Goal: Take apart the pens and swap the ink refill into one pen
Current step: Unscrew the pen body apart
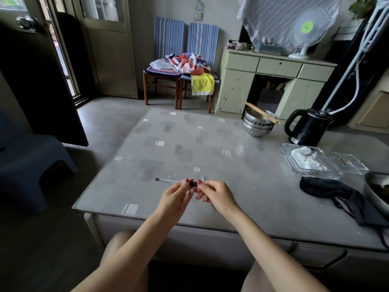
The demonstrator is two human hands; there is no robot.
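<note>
A clear pen [168, 180] with a black end cap and a black grip section is held level above the grey table [210, 148], near its front edge. My left hand [176, 197] pinches the clear barrel close to the grip. My right hand [216, 194] pinches the black grip [193, 183] from the right side. A small white piece [202, 178] lies on the table just behind my right hand. A thin metal tip [213, 206] pokes out under my right wrist; what it belongs to is hidden.
At the right stand clear glass trays [311, 163] with tissue, a black cloth [328, 190], a metal bowl [379, 192] at the edge, a black kettle [307, 127] and stacked steel bowls [257, 125] with chopsticks. A dark stool [31, 157] is at the left.
</note>
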